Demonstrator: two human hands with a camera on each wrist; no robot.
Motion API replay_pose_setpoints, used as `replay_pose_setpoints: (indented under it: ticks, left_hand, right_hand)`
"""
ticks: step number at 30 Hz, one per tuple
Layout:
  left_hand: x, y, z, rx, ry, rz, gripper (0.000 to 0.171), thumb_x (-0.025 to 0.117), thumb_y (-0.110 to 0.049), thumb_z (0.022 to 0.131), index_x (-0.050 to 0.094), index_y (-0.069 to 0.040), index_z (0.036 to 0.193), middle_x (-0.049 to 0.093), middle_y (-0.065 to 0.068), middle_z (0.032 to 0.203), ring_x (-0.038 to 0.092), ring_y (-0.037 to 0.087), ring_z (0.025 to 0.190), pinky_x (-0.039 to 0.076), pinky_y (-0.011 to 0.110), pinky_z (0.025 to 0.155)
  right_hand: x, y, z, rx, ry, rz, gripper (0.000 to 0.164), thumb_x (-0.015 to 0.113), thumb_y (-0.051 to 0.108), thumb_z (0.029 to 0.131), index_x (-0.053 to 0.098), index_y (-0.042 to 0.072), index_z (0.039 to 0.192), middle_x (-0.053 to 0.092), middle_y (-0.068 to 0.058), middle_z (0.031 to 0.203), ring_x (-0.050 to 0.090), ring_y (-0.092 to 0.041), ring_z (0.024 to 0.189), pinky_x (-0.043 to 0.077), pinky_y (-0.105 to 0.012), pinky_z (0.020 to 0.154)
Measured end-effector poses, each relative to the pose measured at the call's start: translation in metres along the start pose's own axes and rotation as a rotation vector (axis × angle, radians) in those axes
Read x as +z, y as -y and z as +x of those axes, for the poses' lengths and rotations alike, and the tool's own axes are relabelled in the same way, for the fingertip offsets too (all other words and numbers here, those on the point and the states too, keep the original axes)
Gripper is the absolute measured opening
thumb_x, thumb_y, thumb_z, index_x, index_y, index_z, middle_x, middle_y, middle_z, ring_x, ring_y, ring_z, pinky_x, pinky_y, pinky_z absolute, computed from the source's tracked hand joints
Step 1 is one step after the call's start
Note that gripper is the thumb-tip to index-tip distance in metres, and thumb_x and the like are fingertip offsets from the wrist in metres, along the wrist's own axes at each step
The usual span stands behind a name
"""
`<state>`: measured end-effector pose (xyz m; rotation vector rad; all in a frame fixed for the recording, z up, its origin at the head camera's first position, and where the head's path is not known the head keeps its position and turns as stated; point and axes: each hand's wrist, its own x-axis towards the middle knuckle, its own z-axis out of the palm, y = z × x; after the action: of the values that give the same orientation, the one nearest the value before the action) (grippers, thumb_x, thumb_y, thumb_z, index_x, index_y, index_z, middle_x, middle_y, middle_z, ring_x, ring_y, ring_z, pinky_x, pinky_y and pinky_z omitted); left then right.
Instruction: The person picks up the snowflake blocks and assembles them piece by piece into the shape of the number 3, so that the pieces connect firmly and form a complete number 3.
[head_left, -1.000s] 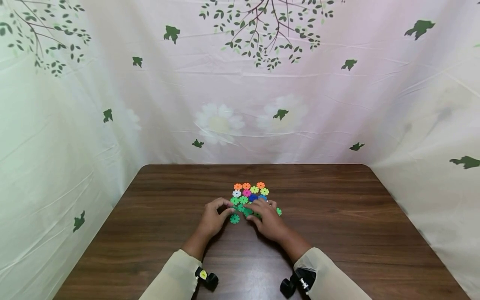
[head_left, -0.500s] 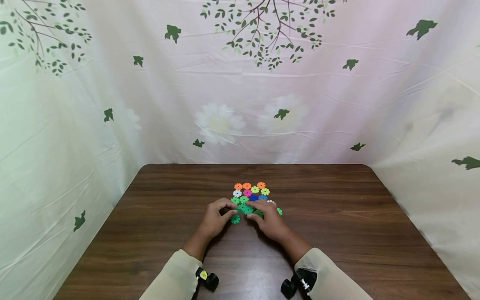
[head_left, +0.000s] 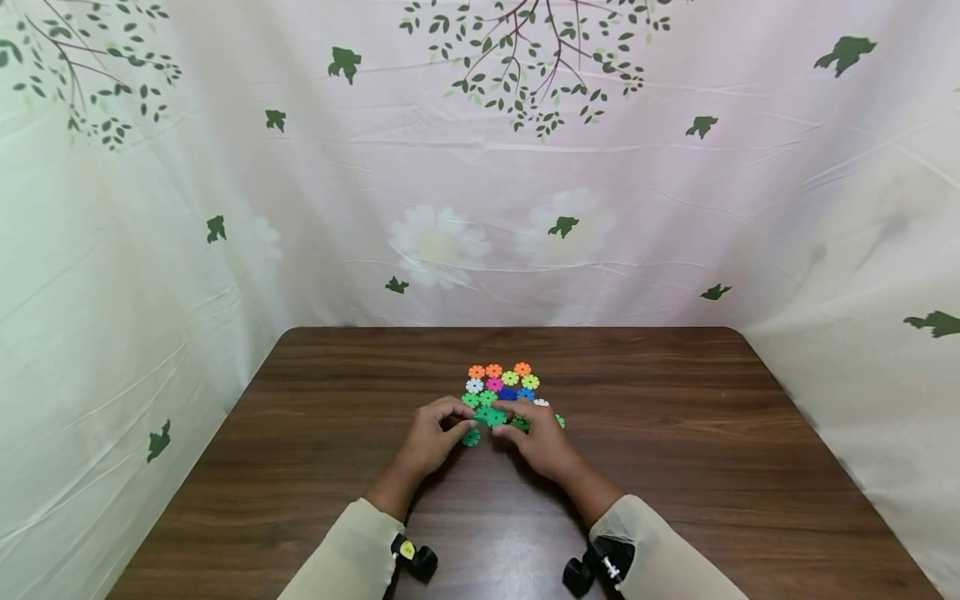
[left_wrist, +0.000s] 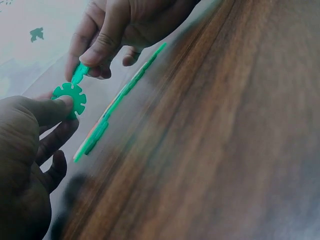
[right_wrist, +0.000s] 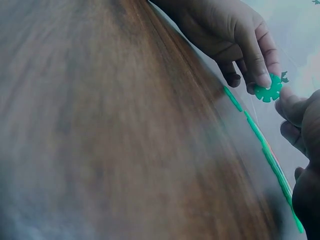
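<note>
My left hand (head_left: 431, 435) pinches a green notched plastic disc (left_wrist: 75, 95) between thumb and fingers. Facing it, my right hand (head_left: 542, 440) pinches a second green disc (left_wrist: 80, 73), turned more edge-on in the left wrist view. The two discs meet at their rims, held above the table; whether their notches are interlocked I cannot tell. Beyond the hands lie more flat discs, among them a light green one (head_left: 470, 400), a white one (head_left: 474, 386) and a pink one (head_left: 494, 384). A single green disc (head_left: 471, 437) lies below the left fingertips.
Orange discs (head_left: 493, 371), yellow ones (head_left: 530, 382) and blue ones (head_left: 507, 395) lie at the far side of the group. Another green disc (head_left: 559, 422) shows beside the right hand. The brown wooden table (head_left: 337, 375) ends at a printed cloth backdrop (head_left: 480, 183).
The left hand has shifted slightly right, bringing its green disc up against the one in the right hand. The right hand stays almost in place, and the discs on the table look the same.
</note>
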<state>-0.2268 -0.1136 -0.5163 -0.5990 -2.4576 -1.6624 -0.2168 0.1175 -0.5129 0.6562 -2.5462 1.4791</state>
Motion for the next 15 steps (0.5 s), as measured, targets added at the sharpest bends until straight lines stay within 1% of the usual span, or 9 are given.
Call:
replay_pose_setpoints:
  ticks: [4, 7, 11, 15]
  left_hand:
    - [-0.0001, -0.0011, -0.0002, 0.001, 0.01, 0.004, 0.004, 0.08, -0.006, 0.099, 0.081, -0.003, 0.103, 0.078, 0.008, 0.106, 0.065, 0.006, 0.089, 0.056, 0.02, 0.079]
    - [0.0001, -0.0016, -0.0002, 0.003, 0.012, 0.008, 0.004, 0.08, -0.006, 0.099, 0.081, -0.003, 0.103, 0.078, 0.008, 0.106, 0.065, 0.007, 0.089, 0.057, 0.02, 0.079]
    - [0.001, -0.0023, -0.0002, 0.011, 0.013, 0.01, 0.003, 0.08, -0.005, 0.099, 0.081, -0.005, 0.102, 0.078, 0.007, 0.106, 0.066, 0.008, 0.091, 0.057, 0.021, 0.08]
    - [0.0019, -0.0025, -0.0002, 0.024, 0.006, -0.003, 0.006, 0.08, -0.002, 0.098, 0.082, -0.007, 0.1, 0.079, 0.007, 0.105, 0.067, 0.008, 0.091, 0.058, 0.021, 0.08]
  right_hand:
    - [0.001, -0.0003, 0.0, 0.021, -0.004, 0.029, 0.043, 0.082, 0.009, 0.096, 0.075, 0.003, 0.137, 0.072, -0.006, 0.103, 0.062, -0.009, 0.097, 0.054, -0.025, 0.086]
    - [0.0009, 0.0002, 0.0, 0.03, 0.001, 0.045, 0.043, 0.082, 0.009, 0.095, 0.075, 0.002, 0.137, 0.073, -0.007, 0.103, 0.064, -0.012, 0.099, 0.055, -0.026, 0.088]
    - [0.0003, 0.0005, 0.0004, 0.04, 0.004, 0.056, 0.043, 0.082, 0.01, 0.095, 0.075, 0.002, 0.136, 0.074, -0.009, 0.103, 0.067, -0.018, 0.101, 0.056, -0.027, 0.089]
    - [0.0002, 0.0001, 0.0011, 0.053, 0.01, 0.073, 0.042, 0.084, 0.011, 0.094, 0.077, 0.003, 0.135, 0.075, -0.01, 0.104, 0.067, -0.019, 0.1, 0.056, -0.027, 0.089]
